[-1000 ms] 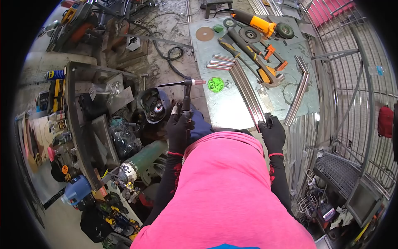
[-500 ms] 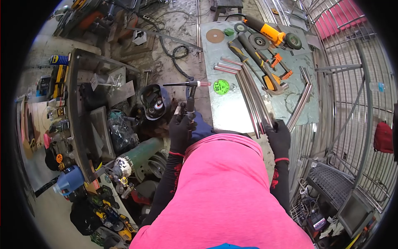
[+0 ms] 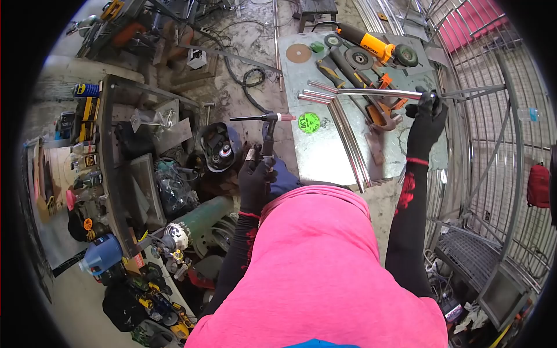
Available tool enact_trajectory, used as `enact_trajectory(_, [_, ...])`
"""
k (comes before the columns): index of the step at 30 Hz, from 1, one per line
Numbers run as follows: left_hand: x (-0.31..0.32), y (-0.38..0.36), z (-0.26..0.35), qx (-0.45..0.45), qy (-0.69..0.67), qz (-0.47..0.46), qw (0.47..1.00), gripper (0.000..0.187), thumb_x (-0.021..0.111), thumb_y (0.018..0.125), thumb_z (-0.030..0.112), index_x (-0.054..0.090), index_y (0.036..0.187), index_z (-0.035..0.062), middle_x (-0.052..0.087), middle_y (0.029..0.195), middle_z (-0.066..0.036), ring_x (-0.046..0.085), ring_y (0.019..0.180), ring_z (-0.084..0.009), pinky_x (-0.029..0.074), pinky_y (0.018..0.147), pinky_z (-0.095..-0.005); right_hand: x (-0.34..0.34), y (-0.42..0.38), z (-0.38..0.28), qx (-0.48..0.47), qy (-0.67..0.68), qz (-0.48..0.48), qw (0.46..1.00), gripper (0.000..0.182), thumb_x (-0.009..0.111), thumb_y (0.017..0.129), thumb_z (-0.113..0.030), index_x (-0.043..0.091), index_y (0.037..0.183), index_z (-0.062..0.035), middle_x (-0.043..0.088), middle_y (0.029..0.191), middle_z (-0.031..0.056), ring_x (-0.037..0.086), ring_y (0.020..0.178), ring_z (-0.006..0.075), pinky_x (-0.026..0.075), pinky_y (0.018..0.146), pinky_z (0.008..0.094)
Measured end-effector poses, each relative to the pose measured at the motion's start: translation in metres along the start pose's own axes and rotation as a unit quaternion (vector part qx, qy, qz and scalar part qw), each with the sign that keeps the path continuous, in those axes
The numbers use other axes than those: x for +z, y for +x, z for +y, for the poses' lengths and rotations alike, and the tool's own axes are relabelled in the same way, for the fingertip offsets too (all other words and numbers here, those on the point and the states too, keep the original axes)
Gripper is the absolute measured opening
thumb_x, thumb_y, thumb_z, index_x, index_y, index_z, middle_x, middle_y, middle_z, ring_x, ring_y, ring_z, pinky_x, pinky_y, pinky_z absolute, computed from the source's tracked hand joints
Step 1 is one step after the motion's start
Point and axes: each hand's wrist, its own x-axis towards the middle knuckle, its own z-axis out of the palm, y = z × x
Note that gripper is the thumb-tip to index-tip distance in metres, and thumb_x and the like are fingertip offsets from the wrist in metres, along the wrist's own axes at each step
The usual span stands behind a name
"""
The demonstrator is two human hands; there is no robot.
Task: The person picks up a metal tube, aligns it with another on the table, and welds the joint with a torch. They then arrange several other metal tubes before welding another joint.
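My left hand (image 3: 255, 177), in a black glove, is closed round the handle of a TIG welding torch (image 3: 268, 139). The torch's long black back cap points left and its pink nozzle points right, towards the table. At the table's right side, my gloved right hand (image 3: 427, 119) grips one end of a shiny metal tube (image 3: 380, 91). This tube lies crosswise above a hammer (image 3: 383, 118) and other tools, its far end near short tube pieces (image 3: 318, 93). Long polished tubes (image 3: 349, 142) run down the table, apart from both hands. A round green label (image 3: 308, 122) lies beside them.
The metal-topped table (image 3: 307, 156) also bears an orange angle grinder (image 3: 377, 46), orange clamps and a brown disc (image 3: 299, 53). To the left are a welding helmet (image 3: 220, 145), a green gas cylinder (image 3: 203, 220) and a metal-framed shelf (image 3: 110, 168). A barred metal frame (image 3: 493, 127) stands right.
My right hand has moved up and to the right from the table's near edge, and now holds a tube crosswise. The angled tubes at the right no longer show there. My left hand stays put.
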Motion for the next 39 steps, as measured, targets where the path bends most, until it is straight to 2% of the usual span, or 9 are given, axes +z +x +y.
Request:
enact_trajectory(2, [0.001, -0.002, 0.000, 0.004, 0.007, 0.011, 1.000, 0.045, 0.075, 0.101, 0.019, 0.064, 0.143, 0.0046, 0.071, 0.099, -0.001, 0.062, 0.072, -0.0061, 0.050, 0.059, -0.0237, 0.012, 0.020, 0.009, -0.004, 0.062, -0.024, 0.998, 0.043, 0.065, 0.111, -0.039, 0.065, 0.130, -0.0005, 0.073, 0.100, 0.0073, 0.068, 0.070, 0.0132, 0.057, 0.065, 0.0297])
enact_trajectory(5, [-0.002, -0.003, 0.001, 0.009, 0.037, 0.015, 0.999, 0.041, 0.076, 0.101, 0.020, 0.067, 0.138, 0.0044, 0.072, 0.096, -0.001, 0.063, 0.072, -0.0063, 0.051, 0.060, -0.0240, 0.028, 0.040, 0.054, 0.104, 0.092, -0.071, 0.988, 0.037, 0.066, 0.110, -0.023, 0.059, 0.140, -0.0018, 0.074, 0.103, 0.0062, 0.064, 0.068, 0.0127, 0.054, 0.063, 0.0282])
enact_trajectory(11, [0.003, -0.023, 0.026, 0.031, 0.059, 0.032, 0.997, 0.031, 0.072, 0.104, 0.016, 0.067, 0.131, 0.0005, 0.073, 0.099, -0.006, 0.068, 0.075, -0.0121, 0.056, 0.066, -0.0286, 0.038, 0.043, 0.028, 0.025, 0.054, -0.137, 0.989, 0.029, 0.056, 0.115, -0.029, 0.067, 0.108, -0.0031, 0.068, 0.089, 0.0027, 0.057, 0.063, 0.0104, 0.045, 0.057, 0.0272])
enact_trajectory(19, [0.014, -0.021, 0.046, 0.003, 0.169, -0.006, 0.986, 0.033, 0.068, 0.106, 0.024, 0.068, 0.131, 0.0019, 0.072, 0.099, -0.002, 0.064, 0.075, -0.0085, 0.052, 0.064, -0.0263, 0.071, -0.008, 0.032, 0.138, 0.138, -0.240, 0.951, 0.018, 0.072, 0.108, -0.022, 0.069, 0.113, -0.0053, 0.069, 0.087, 0.0010, 0.055, 0.064, 0.0081, 0.043, 0.057, 0.0254])
enact_trajectory(22, [0.010, -0.015, 0.033, -0.026, 0.182, -0.003, 0.983, 0.027, 0.070, 0.103, 0.022, 0.069, 0.112, -0.0033, 0.072, 0.095, -0.008, 0.068, 0.072, -0.0135, 0.053, 0.062, -0.0297, 0.072, -0.008, 0.036, 0.083, 0.082, -0.285, 0.951, 0.022, 0.076, 0.103, -0.015, 0.069, 0.120, -0.0031, 0.075, 0.100, 0.0038, 0.068, 0.082, 0.0101, 0.052, 0.067, 0.0275])
enact_trajectory(27, [0.012, -0.014, 0.020, -0.045, 0.168, -0.010, 0.985, 0.026, 0.071, 0.100, 0.021, 0.067, 0.105, -0.0049, 0.069, 0.089, -0.009, 0.066, 0.068, -0.0136, 0.051, 0.059, -0.0296, 0.078, -0.012, 0.034, 0.040, 0.046, -0.260, 0.964, 0.020, 0.077, 0.104, -0.020, 0.069, 0.113, -0.0043, 0.072, 0.088, 0.0002, 0.058, 0.067, 0.0076, 0.046, 0.059, 0.0263])
enact_trajectory(31, [0.013, -0.011, 0.021, -0.034, 0.167, -0.011, 0.985, 0.026, 0.071, 0.099, 0.021, 0.068, 0.104, -0.0047, 0.068, 0.087, -0.009, 0.065, 0.068, -0.0136, 0.050, 0.058, -0.0296, 0.085, -0.032, 0.042, -0.102, -0.033, -0.265, 0.958, 0.028, 0.077, 0.103, -0.016, 0.064, 0.124, -0.0039, 0.076, 0.109, 0.0049, 0.072, 0.095, 0.0121, 0.058, 0.085, 0.0294])
enact_trajectory(34, [0.014, -0.011, 0.030, -0.050, 0.195, -0.006, 0.979, 0.028, 0.070, 0.099, 0.022, 0.067, 0.104, -0.0046, 0.069, 0.088, -0.008, 0.066, 0.068, -0.0135, 0.050, 0.059, -0.0294, 0.088, -0.050, 0.051, 0.089, 0.157, -0.263, 0.948, 0.040, 0.077, 0.102, -0.014, 0.060, 0.136, -0.0043, 0.076, 0.114, 0.0068, 0.072, 0.096, 0.0131, 0.058, 0.080, 0.0288])
enact_trajectory(39, [0.010, -0.015, 0.033, -0.061, 0.229, -0.022, 0.971, 0.030, 0.071, 0.100, 0.023, 0.068, 0.114, -0.0033, 0.071, 0.093, -0.007, 0.066, 0.070, -0.0129, 0.051, 0.060, -0.0284, 0.085, -0.070, 0.057, 0.181, 0.157, -0.267, 0.933, 0.040, 0.075, 0.103, -0.013, 0.058, 0.137, -0.0024, 0.076, 0.116, 0.0081, 0.073, 0.100, 0.0139, 0.061, 0.082, 0.0284])
